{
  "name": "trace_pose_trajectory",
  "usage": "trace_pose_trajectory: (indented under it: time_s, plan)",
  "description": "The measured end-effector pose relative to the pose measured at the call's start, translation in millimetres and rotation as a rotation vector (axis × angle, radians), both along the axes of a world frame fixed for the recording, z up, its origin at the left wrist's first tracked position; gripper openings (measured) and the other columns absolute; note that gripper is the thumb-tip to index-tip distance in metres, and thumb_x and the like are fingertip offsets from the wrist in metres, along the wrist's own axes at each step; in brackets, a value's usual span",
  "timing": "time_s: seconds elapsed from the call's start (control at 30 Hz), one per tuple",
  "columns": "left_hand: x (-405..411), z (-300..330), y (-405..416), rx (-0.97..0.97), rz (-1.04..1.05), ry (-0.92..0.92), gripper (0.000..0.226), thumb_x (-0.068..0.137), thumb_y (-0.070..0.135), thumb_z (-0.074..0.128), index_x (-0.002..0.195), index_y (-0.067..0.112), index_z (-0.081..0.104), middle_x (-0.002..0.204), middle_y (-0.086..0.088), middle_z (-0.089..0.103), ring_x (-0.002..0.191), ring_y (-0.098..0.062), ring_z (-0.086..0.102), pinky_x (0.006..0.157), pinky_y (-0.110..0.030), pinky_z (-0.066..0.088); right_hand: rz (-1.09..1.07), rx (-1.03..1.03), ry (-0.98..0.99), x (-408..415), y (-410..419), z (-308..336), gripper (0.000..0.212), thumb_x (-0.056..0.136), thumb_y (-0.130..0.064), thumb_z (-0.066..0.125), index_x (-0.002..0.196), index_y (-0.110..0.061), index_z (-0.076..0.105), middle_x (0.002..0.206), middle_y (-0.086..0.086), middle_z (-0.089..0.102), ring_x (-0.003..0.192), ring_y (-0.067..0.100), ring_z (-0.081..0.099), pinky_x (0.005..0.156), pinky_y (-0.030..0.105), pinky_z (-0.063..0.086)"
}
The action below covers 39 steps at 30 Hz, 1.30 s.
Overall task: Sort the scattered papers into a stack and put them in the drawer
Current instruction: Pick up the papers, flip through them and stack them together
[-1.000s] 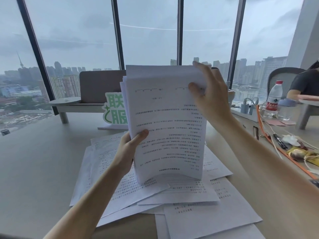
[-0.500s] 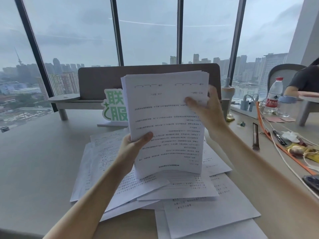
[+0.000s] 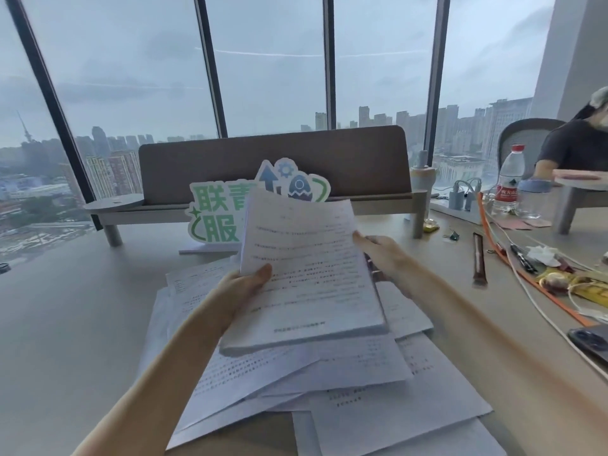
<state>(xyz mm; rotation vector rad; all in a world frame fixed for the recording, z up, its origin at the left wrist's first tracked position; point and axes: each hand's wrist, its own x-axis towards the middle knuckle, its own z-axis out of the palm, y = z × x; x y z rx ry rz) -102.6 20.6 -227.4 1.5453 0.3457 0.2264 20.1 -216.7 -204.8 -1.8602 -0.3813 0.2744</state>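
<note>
A thick stack of printed white papers [image 3: 306,274] is tilted back, low over the desk. My left hand [image 3: 241,291] grips its left edge with the thumb on top. On the stack's right edge rests my right hand [image 3: 383,258], its fingers partly hidden behind the sheets. Several loose printed sheets [image 3: 378,406] lie scattered and overlapping on the desk beneath the stack. No drawer is in view.
A green and white cardboard sign [image 3: 217,215] stands behind the papers, before a brown desk divider [image 3: 273,159]. To the right lie a water bottle [image 3: 510,179], pens, an orange cable [image 3: 526,284], wrappers and a phone [image 3: 592,343]. A seated person [image 3: 579,149] is at far right.
The stack has come down from upright at window height and tipped back toward flat. My right hand slid from the top right corner down to the right edge.
</note>
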Motion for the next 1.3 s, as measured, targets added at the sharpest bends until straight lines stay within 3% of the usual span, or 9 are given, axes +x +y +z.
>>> trace_pose_trajectory:
  time_s: [0.07,0.17,0.3,0.6,0.73,0.93,1.1,1.2,1.3]
  plan:
    - [3.0,-6.5,13.9,-0.023,-0.003,0.120,0.023,0.091,0.026,0.068,0.106,0.008,0.067,0.079,-0.009,0.077,0.064,-0.024,0.074,0.049,-0.029,0.058,-0.119,-0.349,-0.134,15.0,-9.3,-11.0,0.047,0.101,-0.052,0.043,0.096,-0.009,0.061,0.105,0.014,0.072,0.089,0.027,0.065,0.079,0.042,0.053]
    - [7.0,-23.5,28.2,0.030,0.036,0.233,0.030,0.093,0.025,0.066,0.113,0.002,0.065,0.081,-0.013,0.075,0.061,-0.026,0.073,0.047,-0.030,0.057,-0.171,-0.828,-0.202,23.5,-28.5,-40.2,0.056,0.094,-0.058,0.046,0.128,-0.016,0.058,0.128,0.011,0.062,0.116,0.030,0.058,0.088,0.037,0.048]
    - [11.1,-41.3,36.6,0.119,0.054,0.305,0.034,0.093,0.025,0.067,0.115,0.000,0.066,0.083,-0.014,0.074,0.059,-0.024,0.073,0.045,-0.030,0.056,-0.145,-0.941,-0.192,10.0,-34.7,-45.9,0.044,0.094,-0.052,0.050,0.130,-0.027,0.056,0.128,0.003,0.059,0.125,0.029,0.051,0.100,0.041,0.044]
    - [21.2,-46.8,28.8,0.129,0.032,0.334,0.034,0.088,0.025,0.074,0.116,0.006,0.067,0.099,-0.018,0.076,0.088,-0.036,0.074,0.077,-0.051,0.060,-0.213,-0.529,-0.070,18.9,-40.7,-40.2,0.049,0.093,-0.020,0.071,0.135,-0.003,0.053,0.126,0.011,0.058,0.102,0.024,0.056,0.079,0.028,0.043]
    - [22.5,-46.2,25.6,0.119,0.033,0.328,0.031,0.089,0.023,0.072,0.115,0.007,0.067,0.096,-0.017,0.076,0.082,-0.034,0.074,0.068,-0.044,0.061,-0.217,-0.437,0.058,28.0,-48.7,-42.5,0.057,0.085,-0.027,0.079,0.128,0.001,0.056,0.109,0.010,0.065,0.086,0.025,0.067,0.067,0.035,0.058]
    - [22.3,-47.2,26.1,0.065,0.030,0.303,0.029,0.091,0.021,0.070,0.116,0.006,0.066,0.097,-0.018,0.075,0.079,-0.033,0.073,0.059,-0.040,0.061,-0.068,-0.393,0.126,21.1,-45.8,-47.3,0.057,0.065,-0.035,0.093,0.110,-0.010,0.070,0.099,0.008,0.075,0.089,0.028,0.072,0.085,0.044,0.060]
    - [22.0,-41.5,32.1,0.001,0.040,0.258,0.024,0.093,0.023,0.067,0.110,0.007,0.065,0.090,-0.017,0.073,0.063,-0.028,0.072,0.047,-0.034,0.059,0.000,-0.342,0.099,16.2,-37.7,-48.1,0.064,0.058,-0.013,0.096,0.116,-0.011,0.068,0.101,0.005,0.074,0.090,0.024,0.070,0.081,0.040,0.060]
    - [23.1,-40.6,40.1,-0.029,0.045,0.216,0.019,0.094,0.024,0.065,0.105,0.009,0.065,0.086,-0.015,0.075,0.060,-0.027,0.072,0.046,-0.031,0.058,-0.044,-0.223,0.166,21.1,-42.2,-41.9,0.046,0.066,-0.006,0.091,0.107,-0.010,0.070,0.096,0.010,0.076,0.084,0.029,0.073,0.066,0.036,0.059]
    - [23.2,-41.2,44.2,-0.032,0.045,0.202,0.012,0.096,0.022,0.062,0.096,0.011,0.063,0.064,-0.008,0.074,0.050,-0.021,0.070,0.041,-0.028,0.056,-0.065,-0.128,0.264,26.1,-48.1,-34.6,0.031,0.079,-0.006,0.082,0.107,-0.004,0.070,0.098,0.017,0.076,0.087,0.034,0.074,0.075,0.046,0.061]
